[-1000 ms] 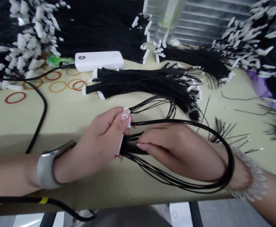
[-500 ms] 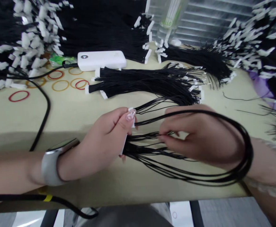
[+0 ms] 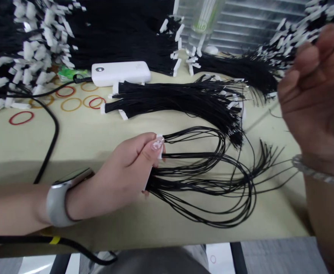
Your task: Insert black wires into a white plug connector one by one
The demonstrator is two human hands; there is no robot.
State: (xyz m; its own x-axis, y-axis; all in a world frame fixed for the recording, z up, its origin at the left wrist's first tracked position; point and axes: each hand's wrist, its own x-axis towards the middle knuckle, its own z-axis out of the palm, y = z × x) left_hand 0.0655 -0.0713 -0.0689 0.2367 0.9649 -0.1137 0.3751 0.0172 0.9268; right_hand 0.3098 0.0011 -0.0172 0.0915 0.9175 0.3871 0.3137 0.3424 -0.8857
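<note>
Black cords (image 3: 201,182) are clenched at their white tab (image 3: 159,146) in the left hand (image 3: 123,171); grip of the raised right hand (image 3: 318,99): undetermined.

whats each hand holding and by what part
The left hand pinches a bundle of black wires by its white end strip. The right hand may hold a thin wire; too blurred to tell.

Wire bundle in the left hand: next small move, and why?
Probably bring the raised right hand down to comb out the thin black wires. They hang in crossed loops from the white plastic clip pinched by the left hand, and they run close to the neater black wire bundle, so they could snag.
</note>
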